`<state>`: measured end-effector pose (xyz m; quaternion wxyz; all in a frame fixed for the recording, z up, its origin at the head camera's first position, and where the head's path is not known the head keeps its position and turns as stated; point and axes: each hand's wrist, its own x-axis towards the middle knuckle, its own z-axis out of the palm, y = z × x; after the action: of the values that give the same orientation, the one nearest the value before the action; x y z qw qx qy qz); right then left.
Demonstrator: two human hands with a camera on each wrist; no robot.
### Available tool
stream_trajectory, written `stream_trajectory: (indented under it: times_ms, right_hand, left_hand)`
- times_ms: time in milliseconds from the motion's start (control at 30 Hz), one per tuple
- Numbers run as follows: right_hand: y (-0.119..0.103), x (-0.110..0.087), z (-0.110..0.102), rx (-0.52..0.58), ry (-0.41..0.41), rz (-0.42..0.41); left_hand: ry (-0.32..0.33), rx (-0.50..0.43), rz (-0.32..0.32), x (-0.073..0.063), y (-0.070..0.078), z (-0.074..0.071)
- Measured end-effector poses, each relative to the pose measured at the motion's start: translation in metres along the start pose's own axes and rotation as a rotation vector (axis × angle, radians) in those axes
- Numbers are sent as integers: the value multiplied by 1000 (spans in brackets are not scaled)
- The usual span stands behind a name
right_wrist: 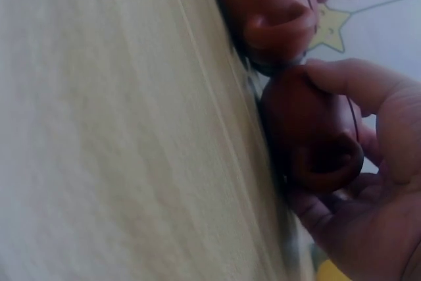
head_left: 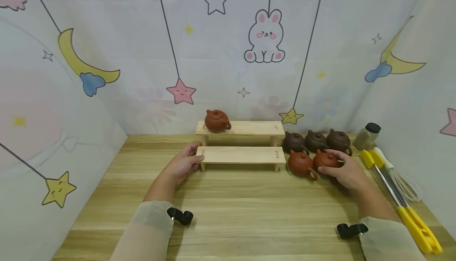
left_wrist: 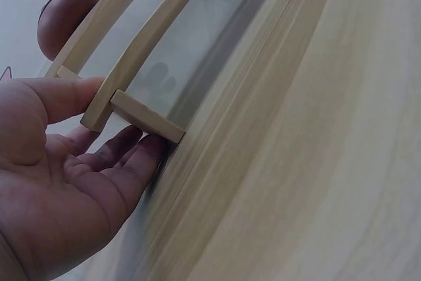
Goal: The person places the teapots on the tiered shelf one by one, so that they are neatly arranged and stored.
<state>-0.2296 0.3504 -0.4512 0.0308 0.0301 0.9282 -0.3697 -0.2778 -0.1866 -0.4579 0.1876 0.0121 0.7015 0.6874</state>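
Observation:
My left hand (head_left: pixel 182 163) grips the left end of the lower wooden stand (head_left: pixel 240 155); in the left wrist view the thumb (left_wrist: pixel 69 97) lies on its board and the fingers are beneath, by its leg. On the right, my right hand (head_left: pixel 348 171) holds a red-brown clay teapot (head_left: pixel 325 159), thumb on one side and fingers round the other. Close beside it sits a second red-brown teapot (head_left: pixel 300 163), its handle toward the front right. Another red-brown teapot (head_left: pixel 215 121) stands on the left part of the rear, higher wooden stand (head_left: pixel 251 127).
Behind the red-brown pair stand three dark brown teapots, among them one (head_left: pixel 315 140) in the middle. Farther right are a black-lidded jar (head_left: pixel 367 136), a whisk (head_left: pixel 404 182) and yellow-ended tongs (head_left: pixel 415 223). A patterned cloth (head_left: pixel 228 55) hangs behind the wooden table (head_left: pixel 249 217).

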Motion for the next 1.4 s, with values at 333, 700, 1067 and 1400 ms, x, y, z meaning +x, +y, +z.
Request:
stream_trajectory:
  times_ms: [333, 700, 1067, 1400]
  right_hand:
    - [-29, -16, -11, 82, 29, -19]
    - [-116, -25, 15, 221, -62, -164]
    - [-182, 11, 62, 207, -114, -229]
    - [-224, 48, 78, 189, -116, -255]
  left_hand:
    - [0, -6, -2, 3, -4, 3]
    - [5, -2, -5, 3, -5, 4]
    - [13, -12, 7, 2, -3, 1]
    - [5, -14, 14, 1, -3, 0]
